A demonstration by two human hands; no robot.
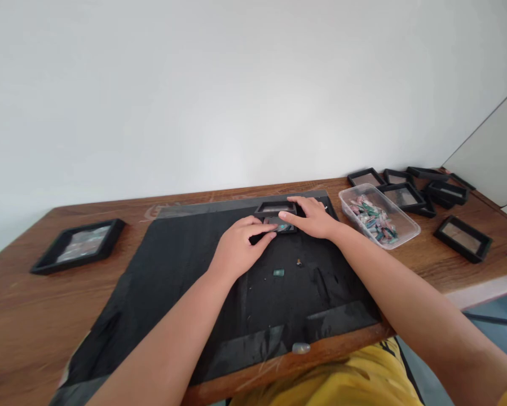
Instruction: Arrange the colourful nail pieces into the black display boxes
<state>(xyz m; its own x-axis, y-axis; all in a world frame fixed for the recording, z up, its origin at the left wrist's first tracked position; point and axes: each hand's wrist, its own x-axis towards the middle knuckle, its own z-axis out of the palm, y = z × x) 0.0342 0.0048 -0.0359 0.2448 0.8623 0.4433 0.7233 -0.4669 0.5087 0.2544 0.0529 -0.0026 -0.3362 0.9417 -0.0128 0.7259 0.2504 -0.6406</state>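
Near the back of the black mat (177, 270), a small black display frame (277, 207) stands opened, with its lid part tilted up behind its lower part. A bluish-green piece shows inside the lower part. My left hand (241, 243) has its thumb and fingers closed on the lower part's left side. From the right, my right hand (310, 217) grips the frame, its thumb across the inside and its fingers at the far right edge. Closer to me on the mat lie a green stone piece (278, 272) and a tiny brownish bit (299, 263).
A clear plastic tub (399, 228) of green and pink pieces stands right of the mat. Several black frames (403, 195) are heaped behind it; another frame (463, 238) lies far right. A larger black frame (78, 246) lies left. An oval clear piece (301, 348) is at the front edge.
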